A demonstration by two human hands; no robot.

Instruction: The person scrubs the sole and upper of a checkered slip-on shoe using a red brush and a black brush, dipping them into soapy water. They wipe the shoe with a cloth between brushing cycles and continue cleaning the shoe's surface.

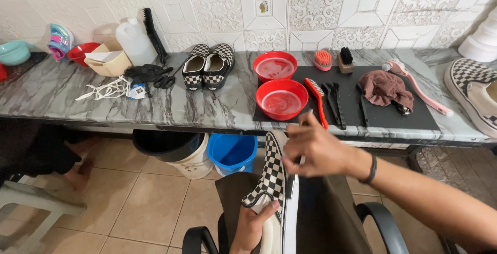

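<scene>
left hand (252, 226): bottom centre of frame, fingers curled and clamped on the heel opening of the checkered shoe (273, 187), thumb on the rim.
checkered shoe: lower centre, held upright over the dark apron (321, 207), toe pointing up toward the counter edge, white sole facing right.
right hand (316, 150): centre right, just above the shoe, fingers pinched together on a thin pale tool (302, 159); what kind, cannot tell. Black band on the wrist.
floor, middle: blue bucket (233, 153) and white bucket (189, 155) under the marble counter (62, 96).
counter, centre: two red bowls (282, 99) with water on a black mat (393, 117), red brush (316, 101) beside them, brown rag (385, 88) to the right.
counter, upper centre-left: pair of checkered shoes (209, 65), scissors (165, 80), white laces (106, 89).
right edge: another checkered shoe (473, 93).
back, upper left: white jug (134, 39) against the tiled wall.
</scene>
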